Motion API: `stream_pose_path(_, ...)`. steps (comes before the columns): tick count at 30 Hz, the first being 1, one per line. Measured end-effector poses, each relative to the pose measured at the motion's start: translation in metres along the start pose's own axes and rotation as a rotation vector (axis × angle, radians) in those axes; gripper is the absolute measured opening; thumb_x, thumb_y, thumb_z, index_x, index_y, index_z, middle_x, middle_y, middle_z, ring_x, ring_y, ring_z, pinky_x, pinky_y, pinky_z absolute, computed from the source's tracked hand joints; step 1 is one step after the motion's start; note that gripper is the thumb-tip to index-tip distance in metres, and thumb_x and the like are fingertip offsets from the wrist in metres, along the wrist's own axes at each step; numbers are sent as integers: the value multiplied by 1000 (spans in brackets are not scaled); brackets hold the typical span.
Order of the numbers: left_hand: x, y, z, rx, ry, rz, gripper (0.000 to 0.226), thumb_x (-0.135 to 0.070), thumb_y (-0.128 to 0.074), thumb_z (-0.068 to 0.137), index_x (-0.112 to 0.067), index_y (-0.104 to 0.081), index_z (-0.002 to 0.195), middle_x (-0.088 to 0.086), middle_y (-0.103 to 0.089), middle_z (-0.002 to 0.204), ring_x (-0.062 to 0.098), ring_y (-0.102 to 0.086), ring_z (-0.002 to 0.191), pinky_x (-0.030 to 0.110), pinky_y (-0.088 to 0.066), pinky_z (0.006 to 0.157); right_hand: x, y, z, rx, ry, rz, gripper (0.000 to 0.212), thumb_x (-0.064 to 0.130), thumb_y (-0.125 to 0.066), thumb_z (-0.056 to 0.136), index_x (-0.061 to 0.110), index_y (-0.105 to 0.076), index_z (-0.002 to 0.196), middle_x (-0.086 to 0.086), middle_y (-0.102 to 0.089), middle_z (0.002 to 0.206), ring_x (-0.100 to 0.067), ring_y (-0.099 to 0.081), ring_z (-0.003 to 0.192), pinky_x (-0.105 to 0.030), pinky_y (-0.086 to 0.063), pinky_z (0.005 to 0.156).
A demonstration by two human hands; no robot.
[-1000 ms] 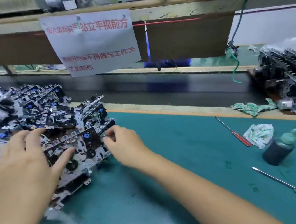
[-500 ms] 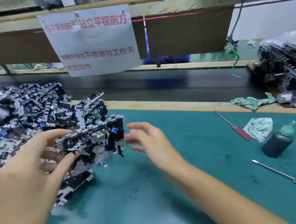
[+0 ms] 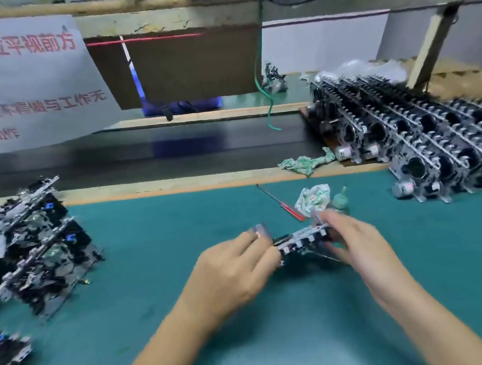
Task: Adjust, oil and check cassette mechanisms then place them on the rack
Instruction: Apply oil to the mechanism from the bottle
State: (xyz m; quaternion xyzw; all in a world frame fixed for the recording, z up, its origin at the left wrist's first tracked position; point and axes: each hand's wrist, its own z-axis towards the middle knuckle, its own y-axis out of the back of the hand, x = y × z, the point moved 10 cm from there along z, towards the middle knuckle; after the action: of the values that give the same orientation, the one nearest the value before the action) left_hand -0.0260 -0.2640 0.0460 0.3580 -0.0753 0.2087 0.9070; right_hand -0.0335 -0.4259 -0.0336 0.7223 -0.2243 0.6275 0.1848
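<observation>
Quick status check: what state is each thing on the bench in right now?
cassette mechanism: held between both hands above the mat
left hand: gripping its left end
right hand: gripping its right end
oil bottle: upright, capped, untouched
red screwdriver: lying flat on the mat
left pile: loose, jumbled
right rows: mechanisms standing in ordered rows

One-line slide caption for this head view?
Both hands, left hand and right hand, hold one cassette mechanism above the green mat.
</observation>
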Motion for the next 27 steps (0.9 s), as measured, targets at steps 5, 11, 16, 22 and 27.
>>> stream_pose_path(5, -23, -19, -14, 35, -32, -113, 13, -7, -57, 87, -13, -45, 84, 3, -69, 87, 19, -61, 87, 29, -50, 61, -7, 28, -12, 50, 84, -212, 22, 9, -59, 90, 24, -69, 102, 9, -72, 102, 2, -65, 91, -15, -50, 84)
stream_pose_path(11, 15, -65, -54, 460, 424, -668, 102, -46, -85, 57, -41, -26, 141, -25, -25, 147, -1, -26, 136, 21, -23, 110, -25, 33, -33, 112, 191, -339, 38, -9, -63, 82, 23, -66, 104, 11, -71, 102, -3, -64, 88, -16, -48, 80)
stream_pose_path(16, 6, -81, -72, 604, 654, -966, 131, -62, -85, 44, -60, 6, 139, -43, -12, 141, -13, -14, 137, 7, -13, 109, -12, 36, -41, -13, 398, -583, 26, 8, -67, 83, 32, -68, 93, 21, -66, 96, -3, -63, 89, -14, -46, 80)
stream_pose_path(22, -2, -77, -55, 531, 575, -798, 108, -57, -70, 59, -61, 2, 139, -40, -31, 129, -24, -26, 117, 4, -22, 100, -14, 39, -43, -49, 417, -539, 21, 9, -68, 83, 31, -70, 83, 19, -69, 85, -5, -65, 80, -10, -45, 69)
stream_pose_path(27, 0, -77, -57, 514, 562, -793, 108, -47, -73, 62, -53, -3, 144, -34, -33, 136, -20, -28, 123, 6, -21, 103, -10, 36, -45, -43, 446, -546, 19, 10, -68, 83, 28, -70, 80, 19, -69, 84, -5, -65, 77, -11, -47, 67)
